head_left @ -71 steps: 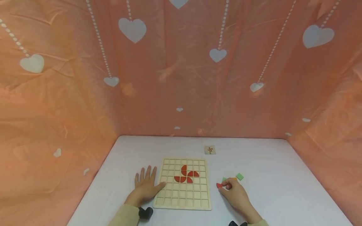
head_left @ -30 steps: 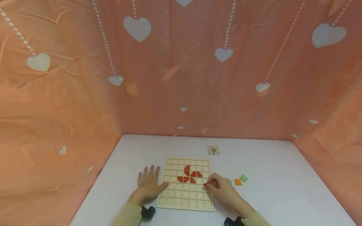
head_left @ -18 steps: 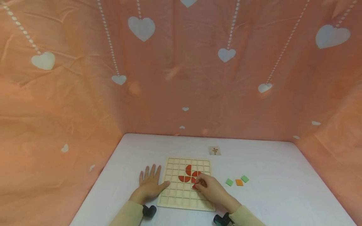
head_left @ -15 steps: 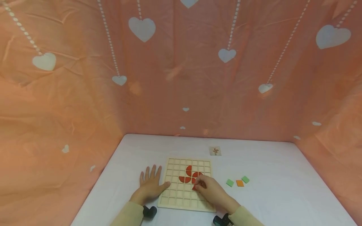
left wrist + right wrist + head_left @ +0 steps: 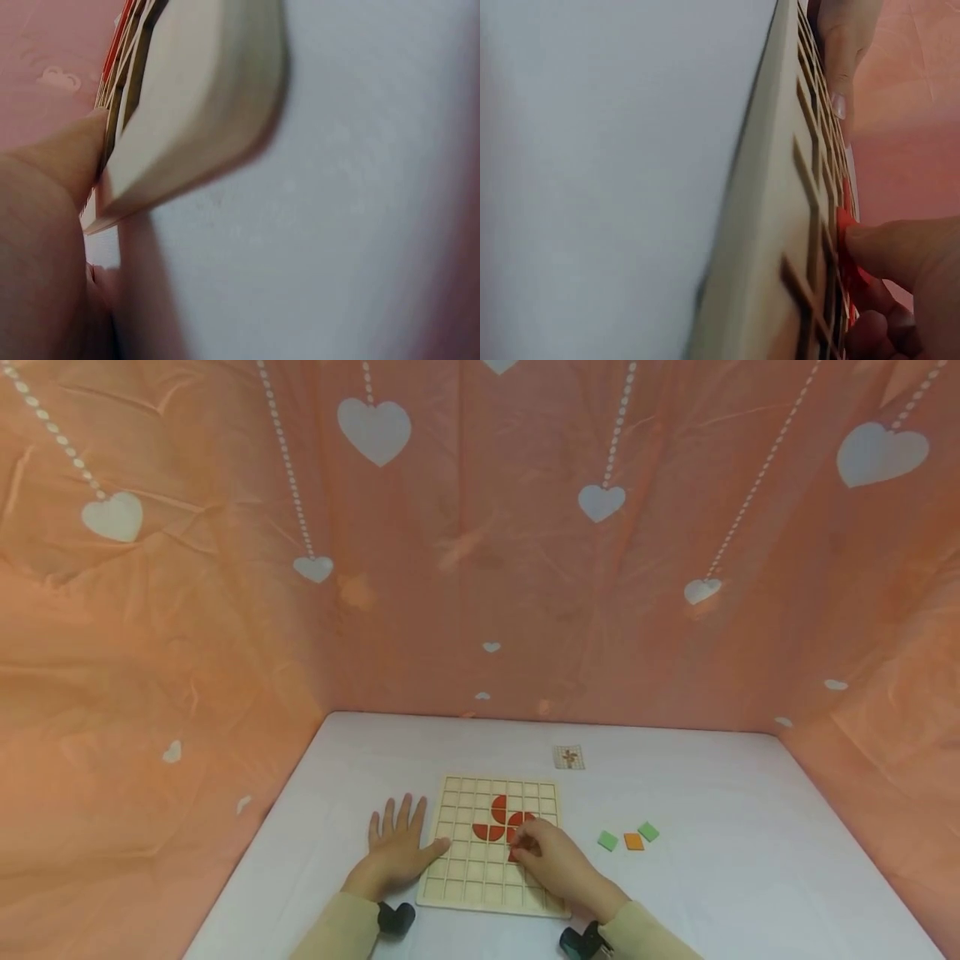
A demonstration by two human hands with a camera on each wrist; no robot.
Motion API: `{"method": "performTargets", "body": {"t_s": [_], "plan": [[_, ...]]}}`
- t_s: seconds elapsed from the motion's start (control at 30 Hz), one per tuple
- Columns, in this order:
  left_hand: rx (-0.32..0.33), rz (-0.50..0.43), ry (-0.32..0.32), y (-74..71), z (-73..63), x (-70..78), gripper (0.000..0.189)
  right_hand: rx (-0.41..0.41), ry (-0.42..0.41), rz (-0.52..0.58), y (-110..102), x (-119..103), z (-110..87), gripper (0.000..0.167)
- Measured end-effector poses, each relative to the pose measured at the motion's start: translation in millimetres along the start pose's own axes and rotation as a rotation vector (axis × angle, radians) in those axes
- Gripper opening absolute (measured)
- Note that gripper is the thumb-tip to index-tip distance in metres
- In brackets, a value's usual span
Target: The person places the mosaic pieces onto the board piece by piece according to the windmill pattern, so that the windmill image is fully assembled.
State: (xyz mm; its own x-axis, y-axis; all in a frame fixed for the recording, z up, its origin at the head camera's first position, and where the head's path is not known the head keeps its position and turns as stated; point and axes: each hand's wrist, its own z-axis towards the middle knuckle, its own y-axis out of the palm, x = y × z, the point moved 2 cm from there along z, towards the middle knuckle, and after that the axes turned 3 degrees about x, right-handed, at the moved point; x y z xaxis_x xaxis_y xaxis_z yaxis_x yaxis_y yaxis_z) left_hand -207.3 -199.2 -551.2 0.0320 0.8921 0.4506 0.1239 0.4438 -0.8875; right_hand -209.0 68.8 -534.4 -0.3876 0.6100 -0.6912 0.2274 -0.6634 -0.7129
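Observation:
A square wooden grid board lies on the white table, with several red quarter-circle tiles set in its cells in a pinwheel-like shape. My right hand is over the right half of the board. Its thumb and fingers pinch another red tile, low against the grid just below the others; how far it sits in its cell is hidden. My left hand lies flat left of the board, fingers spread, thumb resting on the board's left edge.
Right of the board lie two green tiles and an orange tile. Behind the board is a small card printed with a pinwheel pattern on a grid. An orange cloth with white hearts surrounds the table.
My right hand has carried the red tile leftward from beside the loose tiles to the board and brought it down to the grid. My left hand has stayed in place.

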Motion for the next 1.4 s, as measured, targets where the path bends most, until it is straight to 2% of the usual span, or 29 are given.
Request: {"method": "performTargets", "body": {"t_s": [0.33,0.57,0.67,1.03,1.27,1.4], "plan": [[-0.012,-0.002,-0.009,-2.7,-1.0,3.2,0.092,0.003,0.004,-0.039,1.5,-1.9,-1.4,0.013],[-0.009,-0.002,-0.009,-3.6,-0.7,3.3,0.092,0.064,0.029,-0.075,-8.7,1.0,-4.6,0.018],[-0.011,0.002,-0.014,-4.6,-1.1,3.4,0.091,0.065,0.042,-0.092,-9.1,4.7,-5.2,0.019],[-0.005,0.004,-0.011,-5.1,0.8,5.4,0.091,0.12,0.05,-0.091,-4.8,4.4,-4.1,0.017],[-0.007,0.003,-0.014,-3.8,1.7,4.6,0.092,0.104,0.064,-0.064,-6.1,4.4,-4.7,0.018],[-0.007,-0.01,-0.017,-0.5,1.2,2.4,0.092,0.1,0.077,-0.019,-11.9,11.9,-9.2,0.021]]}}
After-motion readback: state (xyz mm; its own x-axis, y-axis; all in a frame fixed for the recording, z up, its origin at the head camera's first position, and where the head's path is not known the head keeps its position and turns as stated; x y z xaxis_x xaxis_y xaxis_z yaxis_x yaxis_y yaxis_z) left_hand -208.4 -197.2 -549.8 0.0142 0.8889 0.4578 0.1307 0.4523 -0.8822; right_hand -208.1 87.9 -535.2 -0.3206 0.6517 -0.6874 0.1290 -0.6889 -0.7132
